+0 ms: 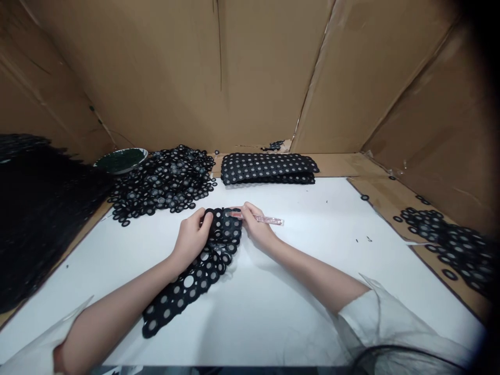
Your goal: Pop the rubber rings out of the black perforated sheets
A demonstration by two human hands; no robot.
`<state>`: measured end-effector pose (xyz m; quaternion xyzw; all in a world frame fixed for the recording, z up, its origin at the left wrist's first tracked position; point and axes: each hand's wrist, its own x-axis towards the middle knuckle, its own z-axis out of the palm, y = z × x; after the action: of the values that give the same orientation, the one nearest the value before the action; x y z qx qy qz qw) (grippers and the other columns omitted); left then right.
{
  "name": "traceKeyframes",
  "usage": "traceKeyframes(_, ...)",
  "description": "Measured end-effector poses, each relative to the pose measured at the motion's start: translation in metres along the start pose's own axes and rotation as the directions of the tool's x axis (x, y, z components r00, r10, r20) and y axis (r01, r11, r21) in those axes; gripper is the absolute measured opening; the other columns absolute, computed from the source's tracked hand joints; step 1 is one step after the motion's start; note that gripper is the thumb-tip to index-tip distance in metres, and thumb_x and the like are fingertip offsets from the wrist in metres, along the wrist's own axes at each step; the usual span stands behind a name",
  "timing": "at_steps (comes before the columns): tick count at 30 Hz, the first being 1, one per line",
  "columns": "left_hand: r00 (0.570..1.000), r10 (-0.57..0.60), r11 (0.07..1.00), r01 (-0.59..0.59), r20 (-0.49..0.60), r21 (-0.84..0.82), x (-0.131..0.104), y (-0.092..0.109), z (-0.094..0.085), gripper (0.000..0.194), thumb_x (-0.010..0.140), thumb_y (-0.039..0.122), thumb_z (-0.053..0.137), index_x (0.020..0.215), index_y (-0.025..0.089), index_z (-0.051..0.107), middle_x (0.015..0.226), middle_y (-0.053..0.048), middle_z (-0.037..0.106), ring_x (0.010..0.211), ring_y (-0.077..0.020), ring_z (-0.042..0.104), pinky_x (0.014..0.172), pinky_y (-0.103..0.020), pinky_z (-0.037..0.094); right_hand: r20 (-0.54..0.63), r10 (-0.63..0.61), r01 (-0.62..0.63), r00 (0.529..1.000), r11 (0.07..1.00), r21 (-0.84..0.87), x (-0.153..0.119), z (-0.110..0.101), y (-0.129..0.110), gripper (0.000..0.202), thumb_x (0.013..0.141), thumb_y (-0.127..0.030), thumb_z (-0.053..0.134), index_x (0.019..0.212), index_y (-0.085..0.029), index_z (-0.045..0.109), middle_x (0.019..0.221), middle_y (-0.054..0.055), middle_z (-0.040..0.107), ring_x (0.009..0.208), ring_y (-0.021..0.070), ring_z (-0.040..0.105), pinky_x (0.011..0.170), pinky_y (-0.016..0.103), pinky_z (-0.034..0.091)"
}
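A strip of joined black rings with pale centres (pixel 197 278) lies folded on the white tabletop, its near end slanting toward the lower left. My left hand (pixel 194 234) pinches its upper left edge between thumb and fingers. At the strip's upper right corner is my right hand (pixel 255 225), closed around a slim pinkish tool (pixel 271 221), perhaps tweezers. The tool's pink tip crosses the top of the strip, and its shiny, clear-looking end sticks out to the right. Whether the tip grips a ring is too small to tell.
Behind my left hand spreads a heap of loose black rings (pixel 167 177), beside a dish of dark green stuff (pixel 122 159). A folded ring sheet (pixel 269 167) rests at the back. More rings (pixel 449 234) lie right. A dark mass (pixel 42 219) stands left; cardboard walls (pixel 258 67) enclose the table.
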<state>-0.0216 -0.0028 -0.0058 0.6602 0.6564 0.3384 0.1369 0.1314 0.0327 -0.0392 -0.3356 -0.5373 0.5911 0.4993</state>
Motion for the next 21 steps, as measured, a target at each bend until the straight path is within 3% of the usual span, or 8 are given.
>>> traceKeyframes(5,0.992,-0.028,0.979,0.053,0.125,-0.199,0.005,-0.007,0.001,0.023,0.078,0.038,0.043,0.079,0.019,0.057,0.070,0.001,0.061,0.065,-0.0149,0.054,0.060,-0.024,0.038,0.041,0.008,-0.002,0.999,0.991,-0.137,-0.002,-0.001,-0.006,0.032,0.082,-0.046,0.039,0.086,-0.020,0.056,0.093,0.004,0.062,0.092,0.0161,0.056,0.083,0.031,0.041)
traceKeyframes(8,0.975,-0.071,0.933,0.139,0.208,-0.332,0.008,-0.009,0.002,0.030,0.073,0.043,0.050,0.081,0.016,0.060,0.081,-0.003,0.065,0.077,-0.0193,0.057,0.067,-0.027,0.043,0.047,-0.011,0.021,0.999,0.974,-0.227,-0.005,-0.001,-0.012,0.032,0.083,-0.046,0.037,0.088,-0.021,0.056,0.094,0.003,0.062,0.095,0.0163,0.055,0.083,0.031,0.040)
traceKeyframes(12,0.946,-0.130,0.819,0.271,0.298,-0.505,0.008,-0.005,0.002,0.034,0.067,0.043,0.058,0.087,0.016,0.060,0.089,-0.004,0.066,0.080,-0.0192,0.058,0.069,-0.029,0.045,0.079,-0.029,0.044,0.996,0.981,-0.190,-0.007,-0.001,-0.016,0.031,0.085,-0.043,0.034,0.091,-0.021,0.055,0.101,0.003,0.060,0.098,0.0154,0.055,0.084,0.029,0.040)
traceKeyframes(18,0.969,-0.141,0.838,0.226,0.203,-0.497,0.005,-0.003,0.002,0.025,0.068,0.039,0.059,0.075,0.016,0.056,0.073,-0.001,0.061,0.070,-0.0156,0.055,0.064,-0.026,0.042,0.103,-0.068,0.092,0.992,0.966,-0.243,-0.009,0.002,-0.017,0.029,0.086,-0.041,0.032,0.093,-0.021,0.052,0.098,0.003,0.058,0.096,0.0152,0.054,0.084,0.029,0.039)
traceKeyframes(21,0.982,-0.121,0.872,0.175,0.146,-0.458,0.001,-0.001,0.003,0.024,0.069,0.039,0.057,0.076,0.016,0.057,0.074,-0.002,0.061,0.072,-0.0160,0.055,0.065,-0.026,0.042,0.155,-0.135,0.187,0.979,0.899,-0.396,-0.011,0.007,-0.017,0.024,0.087,-0.036,0.031,0.090,-0.021,0.049,0.095,0.004,0.054,0.091,0.0153,0.052,0.081,0.029,0.039)
